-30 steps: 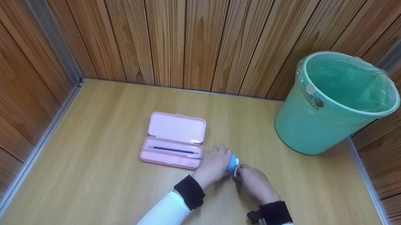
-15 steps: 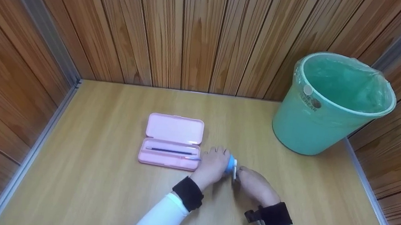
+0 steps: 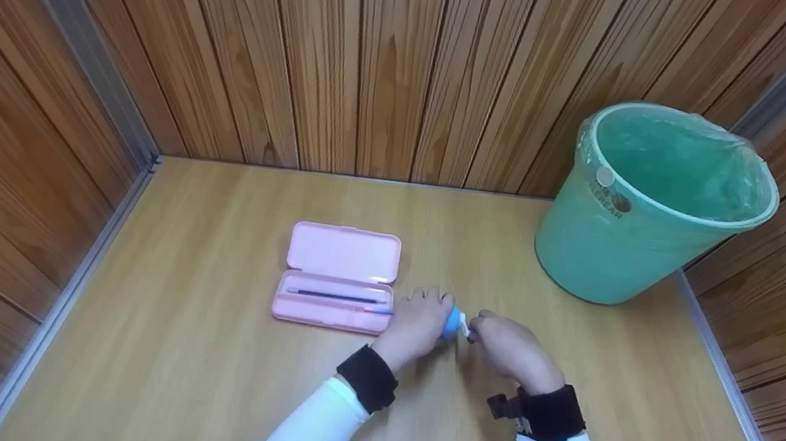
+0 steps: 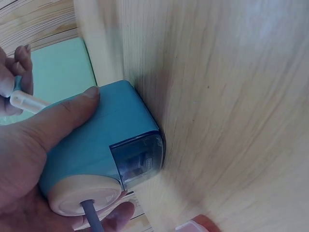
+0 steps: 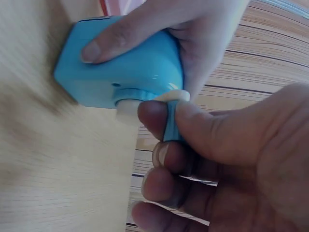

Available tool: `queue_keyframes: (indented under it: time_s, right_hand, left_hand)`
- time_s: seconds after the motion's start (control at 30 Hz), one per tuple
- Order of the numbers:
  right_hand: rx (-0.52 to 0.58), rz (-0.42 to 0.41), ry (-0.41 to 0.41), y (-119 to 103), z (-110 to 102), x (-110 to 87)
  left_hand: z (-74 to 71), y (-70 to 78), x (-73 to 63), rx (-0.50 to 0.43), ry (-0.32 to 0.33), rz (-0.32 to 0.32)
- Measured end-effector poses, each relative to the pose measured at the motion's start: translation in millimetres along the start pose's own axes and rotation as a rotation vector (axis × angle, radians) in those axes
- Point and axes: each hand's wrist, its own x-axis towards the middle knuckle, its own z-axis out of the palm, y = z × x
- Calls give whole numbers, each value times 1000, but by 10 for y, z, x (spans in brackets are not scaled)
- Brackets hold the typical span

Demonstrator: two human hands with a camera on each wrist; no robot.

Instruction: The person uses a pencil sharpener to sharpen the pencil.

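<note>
A blue crank pencil sharpener (image 4: 111, 121) stands on the table, and my left hand (image 3: 417, 321) grips its body, thumb over one side. A dark pencil (image 4: 92, 216) sticks out of the round cream front in the left wrist view. My right hand (image 3: 510, 348) pinches the blue knob (image 5: 172, 121) of the white crank arm (image 4: 29, 102) between thumb and forefinger. Left of my left hand lies an open pink pencil case (image 3: 345, 252), holding a dark pencil (image 3: 336, 296) in its tray. The sharpener is mostly hidden by my left hand in the head view.
A green waste bin (image 3: 604, 252) with a clear plastic liner stands at the back right of the wooden table (image 3: 198, 376). Wood-panelled walls (image 3: 388, 65) close in the back and both sides.
My right hand has turned the crank, its arm and knob changing angle, and the hand now sits slightly higher. My left hand keeps its grip on the sharpener. The head view has shifted slightly.
</note>
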Motion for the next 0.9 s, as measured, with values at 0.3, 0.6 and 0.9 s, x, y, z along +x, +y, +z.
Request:
queue_keyframes:
  time_s: [0.3, 0.6, 0.9]
  right_hand:
    - [-49, -36, 59, 40, -54, 42]
    - [-61, -45, 116, 65, -61, 90]
    - [74, 55, 158, 183, -39, 255]
  left_hand:
    - [-21, -30, -2, -32, -18, 33]
    - [-16, -54, -9, -55, -14, 48]
    - [7, -62, -1, -51, 5, 64]
